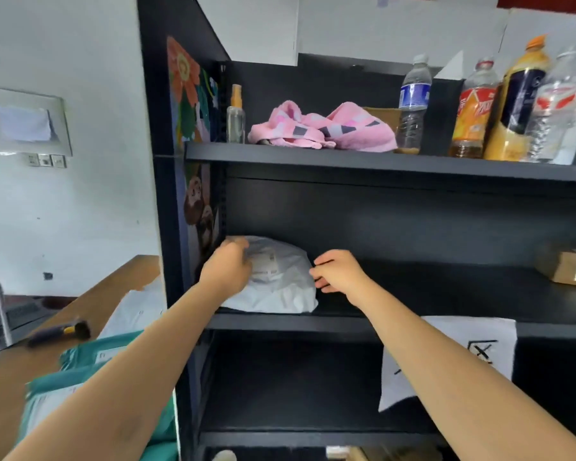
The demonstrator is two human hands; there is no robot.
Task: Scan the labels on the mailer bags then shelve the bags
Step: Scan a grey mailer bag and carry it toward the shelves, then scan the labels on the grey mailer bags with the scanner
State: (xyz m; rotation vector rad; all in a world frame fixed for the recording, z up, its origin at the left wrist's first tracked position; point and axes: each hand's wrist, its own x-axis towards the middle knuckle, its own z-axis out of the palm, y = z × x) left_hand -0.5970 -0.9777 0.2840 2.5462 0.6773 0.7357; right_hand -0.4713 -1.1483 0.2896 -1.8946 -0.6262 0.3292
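room: white wall on the left, a black metal shelving unit [167,194] filling the middle and right, a wooden table [113,281] beside it at lower left.
task's thing: a pale grey mailer bag [280,291] lies on the middle shelf [413,287] at its left end, close to the side panel, with its label [263,262] facing up.
left hand: the left hand [226,266] rests on the bag's upper left part, fingers curled over it in a grip.
right hand: the right hand [338,271] is at the bag's right edge, fingers bent toward it; whether they pinch the edge or only touch it cannot be told.
done, as judged: this one bag looks shelved or nearly so, with both hands settling it into place; whether its label was scanned is not shown.
left to do, as judged: several teal mailer bags [90,371] and a white mailer bag [133,314] lie on the table, so most of the pile looks unshelved.
scanner: a dark handheld scanner [60,331] with a yellow part lies on the table, in neither hand.
room on the shelf: the middle shelf is bare to the right of the bag as far as a cardboard box [566,267] at its far end.
top shelf: a pink towel [323,128] and a row of bottles [473,111].
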